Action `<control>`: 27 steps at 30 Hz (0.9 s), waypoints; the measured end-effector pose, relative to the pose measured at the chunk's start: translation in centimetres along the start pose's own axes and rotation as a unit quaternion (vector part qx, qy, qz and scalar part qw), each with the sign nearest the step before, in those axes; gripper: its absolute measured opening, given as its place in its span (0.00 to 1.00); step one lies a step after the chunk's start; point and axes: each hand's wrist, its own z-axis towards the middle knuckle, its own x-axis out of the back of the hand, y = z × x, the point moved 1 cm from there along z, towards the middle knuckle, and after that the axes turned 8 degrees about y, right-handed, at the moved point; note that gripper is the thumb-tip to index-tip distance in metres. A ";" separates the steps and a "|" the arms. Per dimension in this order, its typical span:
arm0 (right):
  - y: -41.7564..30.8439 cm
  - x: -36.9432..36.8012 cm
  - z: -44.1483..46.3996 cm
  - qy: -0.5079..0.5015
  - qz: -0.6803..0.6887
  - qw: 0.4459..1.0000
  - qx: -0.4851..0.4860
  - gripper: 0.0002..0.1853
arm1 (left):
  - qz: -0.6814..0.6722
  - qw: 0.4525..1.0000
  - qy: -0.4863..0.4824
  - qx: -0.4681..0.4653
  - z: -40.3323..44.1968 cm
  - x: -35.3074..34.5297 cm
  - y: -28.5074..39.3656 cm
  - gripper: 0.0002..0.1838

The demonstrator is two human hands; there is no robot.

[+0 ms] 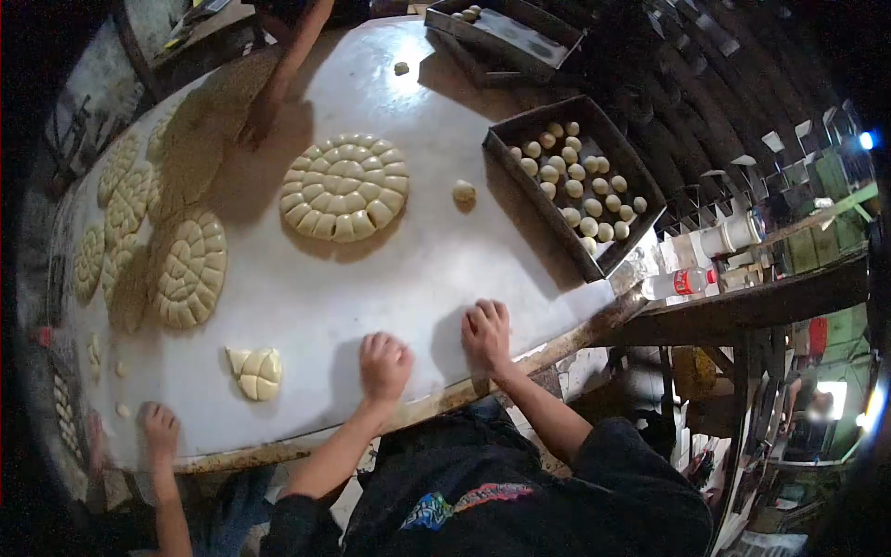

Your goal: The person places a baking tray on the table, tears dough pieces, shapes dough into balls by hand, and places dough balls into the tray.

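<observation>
My left hand (pixel 385 364) is cupped palm down on the white tabletop (pixel 418 288), fingers curled under. To its right, my right hand (pixel 486 334) is curled the same way near the table's front edge. Whatever lies beneath either palm is hidden. Left of my left hand sits a small cut piece of pale dough (pixel 255 373). Farther back lies a large round of dough (pixel 345 187) cut into many segments in rings. A single dough ball (pixel 464 190) rests between that round and a dark metal tray (pixel 594 265) holding several dough balls (pixel 575 188).
More cut dough rounds (pixel 191 269) lie at the left, partly under a brown cloth-like sheet (pixel 200 139). A co-worker's hand (pixel 161 429) touches the front left edge; another person's arm (pixel 295 60) reaches in from behind. A second tray (pixel 510 37) and a plastic bottle (pixel 677 282) stand right.
</observation>
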 end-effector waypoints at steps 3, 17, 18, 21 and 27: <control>3.6 3.0 -1.5 -0.029 -0.039 0.997 0.054 0.08 | 0.095 0.995 0.035 -0.009 -1.2 3.5 -4.7 0.03; 5.2 3.8 0.7 -0.293 -0.070 0.952 0.062 0.26 | 0.164 0.964 -0.134 0.160 2.1 0.0 -4.3 0.12; 5.3 4.0 0.2 -0.241 -0.035 0.964 0.107 0.22 | 0.168 0.964 -0.132 0.156 4.1 -0.5 -1.9 0.12; 6.5 5.5 -0.6 -0.267 0.075 0.942 0.191 0.14 | -0.104 0.903 -0.258 0.327 12.4 -4.6 6.9 0.19; 10.4 13.3 4.7 -0.339 0.453 0.824 0.000 0.20 | -0.190 0.979 -0.080 0.006 36.5 -13.8 29.8 0.14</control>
